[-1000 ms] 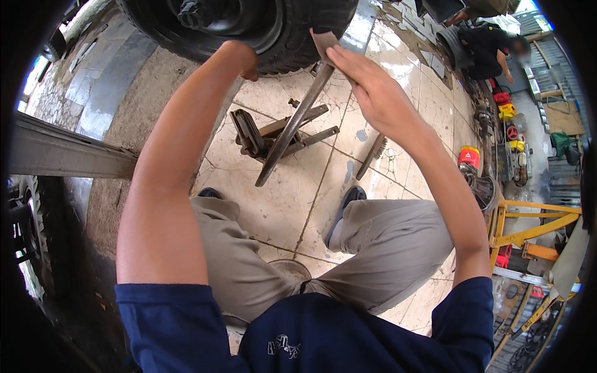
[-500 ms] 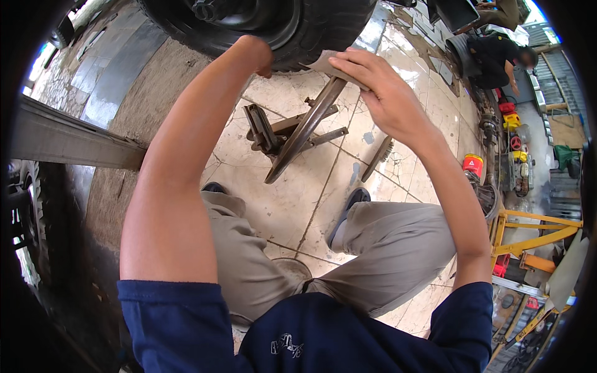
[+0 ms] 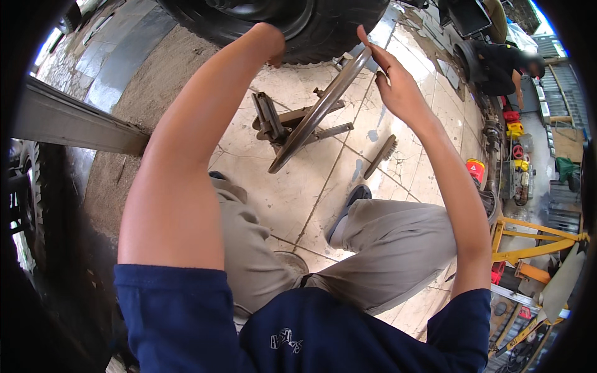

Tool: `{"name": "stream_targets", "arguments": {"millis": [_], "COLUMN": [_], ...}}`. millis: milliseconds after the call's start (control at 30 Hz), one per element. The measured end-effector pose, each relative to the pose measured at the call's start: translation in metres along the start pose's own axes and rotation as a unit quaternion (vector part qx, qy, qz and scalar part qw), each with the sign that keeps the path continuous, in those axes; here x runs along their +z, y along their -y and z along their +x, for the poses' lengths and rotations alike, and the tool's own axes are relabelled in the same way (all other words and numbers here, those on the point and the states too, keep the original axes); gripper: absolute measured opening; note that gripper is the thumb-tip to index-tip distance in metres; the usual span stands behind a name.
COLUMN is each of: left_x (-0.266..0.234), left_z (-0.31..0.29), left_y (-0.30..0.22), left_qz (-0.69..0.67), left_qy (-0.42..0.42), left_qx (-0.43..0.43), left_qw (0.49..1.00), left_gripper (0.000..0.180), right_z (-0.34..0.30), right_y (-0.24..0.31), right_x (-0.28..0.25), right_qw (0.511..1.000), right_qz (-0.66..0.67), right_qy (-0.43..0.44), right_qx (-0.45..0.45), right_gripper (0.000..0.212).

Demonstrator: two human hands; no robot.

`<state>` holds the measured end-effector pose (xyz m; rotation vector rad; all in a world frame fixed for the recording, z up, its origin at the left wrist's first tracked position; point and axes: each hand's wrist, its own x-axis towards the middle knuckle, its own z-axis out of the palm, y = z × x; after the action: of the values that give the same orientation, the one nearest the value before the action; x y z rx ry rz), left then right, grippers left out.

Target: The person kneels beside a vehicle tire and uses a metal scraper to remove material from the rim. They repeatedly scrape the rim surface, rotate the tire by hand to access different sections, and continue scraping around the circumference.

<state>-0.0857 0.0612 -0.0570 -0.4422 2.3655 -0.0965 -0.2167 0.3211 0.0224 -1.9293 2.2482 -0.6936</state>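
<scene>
A long, narrow metal piece [image 3: 320,112] with a smooth, slightly bowed surface slants from upper right to lower left before me. My right hand [image 3: 398,87] is at its upper end, fingers stretched upward and thumb apart; whatever lies behind the fingers is hidden. My left hand [image 3: 272,45] is bent away at the wrist near the big tyre [image 3: 339,31], its fingers out of sight. Beneath the metal piece, a dark metal stand [image 3: 268,118] with splayed legs is on the tiles. A wire brush [image 3: 380,156] lies on the floor to the right.
A grey metal post [image 3: 81,118] juts in from the left. Along the right are a red can [image 3: 475,169], a yellow frame [image 3: 535,242] and assorted tools. Another person [image 3: 500,65] crouches at the far right. My feet rest on the tiled floor [image 3: 305,205].
My right hand has turned from lying flat over a greyish sheet to fingers pointing up; the sheet no longer shows. The metal piece's upper end is more exposed. My left hand has shifted slightly.
</scene>
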Motion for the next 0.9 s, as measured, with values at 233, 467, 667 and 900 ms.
{"name": "stream_targets", "arguments": {"millis": [233,467,667,900], "left_x": [0.015,-0.001,0.006,0.003], "left_z": [0.014,0.002,0.011,0.005], "left_y": [0.005,-0.007,-0.004,-0.006], "left_qz": [-0.013,-0.027,0.004,-0.023], "left_qy": [0.025,0.001,0.04,0.021], "left_qx": [-0.005,0.014,0.012,-0.002], "left_qw": [1.0,1.0,0.999,1.0], "left_gripper": [0.058,0.055,0.055,0.054], "right_z": [-0.002,0.004,0.005,-0.002], "right_y": [0.016,0.004,0.021,0.028], "right_x": [-0.004,-0.003,-0.003,-0.003], "right_qw": [0.995,0.999,0.996,0.999], "right_qz": [-0.044,-0.013,-0.028,-0.016], "right_qy": [-0.024,-0.01,-0.015,0.001], "right_qx": [-0.084,0.041,-0.083,-0.051], "right_gripper": [0.046,0.045,0.051,0.055]}}
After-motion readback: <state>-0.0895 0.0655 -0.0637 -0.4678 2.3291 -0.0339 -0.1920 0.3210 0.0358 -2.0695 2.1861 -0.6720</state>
